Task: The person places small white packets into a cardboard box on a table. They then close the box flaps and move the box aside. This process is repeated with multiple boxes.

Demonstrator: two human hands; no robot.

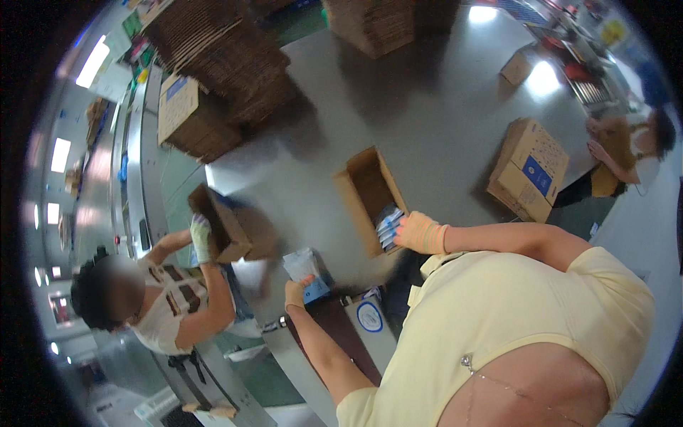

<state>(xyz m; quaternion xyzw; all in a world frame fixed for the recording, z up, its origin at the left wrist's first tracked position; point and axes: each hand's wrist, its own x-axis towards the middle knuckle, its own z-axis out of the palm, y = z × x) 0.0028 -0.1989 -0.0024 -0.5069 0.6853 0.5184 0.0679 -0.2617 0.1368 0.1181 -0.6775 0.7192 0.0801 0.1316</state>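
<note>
My left hand [297, 291], in a light work glove, is closed on a clear and blue plastic packet [307, 270] at the near edge of the metal table. On the table in front of me stands an open cardboard box [350, 202], with a row of small white and blue packets [388, 226] at its near end. My right hand [421, 233], in an orange-and-yellow glove, reaches over the box's right side. Its fingers are closed on those packets, and the fingertips are partly hidden.
A co-worker [171, 306] at the left handles another open box [220, 224]. Stacked flat cartons [228, 64] and a printed box [181, 110] stand back left. Printed cartons [530, 171] lie to my right, with another person [633, 146] beyond.
</note>
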